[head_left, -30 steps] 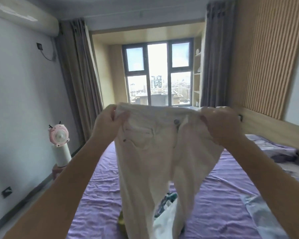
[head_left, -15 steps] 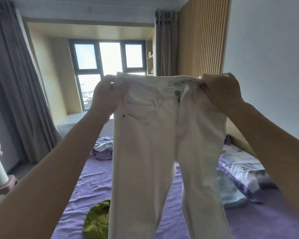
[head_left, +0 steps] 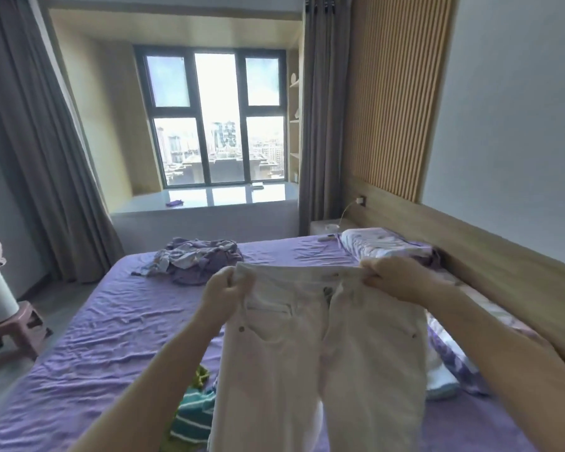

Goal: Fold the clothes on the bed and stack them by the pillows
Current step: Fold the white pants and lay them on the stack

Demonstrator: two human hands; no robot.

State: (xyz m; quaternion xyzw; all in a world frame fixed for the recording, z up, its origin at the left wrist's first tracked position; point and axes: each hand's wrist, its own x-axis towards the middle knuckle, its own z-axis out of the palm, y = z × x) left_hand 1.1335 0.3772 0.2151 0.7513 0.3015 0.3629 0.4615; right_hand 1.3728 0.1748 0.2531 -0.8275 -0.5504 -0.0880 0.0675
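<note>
I have lowered the white trousers (head_left: 320, 347) toward the bed (head_left: 111, 321) (waistband pinched in my left hand (head_left: 224, 296) and right hand (head_left: 395, 277)), ready for folding.

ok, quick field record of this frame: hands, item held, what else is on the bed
left hand: grips the left end of the waistband
right hand: grips the right end of the waistband
held item: white trousers, front facing the camera, legs hanging down, not yet folded
bed: purple sheet, wrinkled
unfolded pile: purple and white clothes at the far side
striped garment: teal and white, near edge, partly behind the trousers
pillow: floral, by the headboard
</note>
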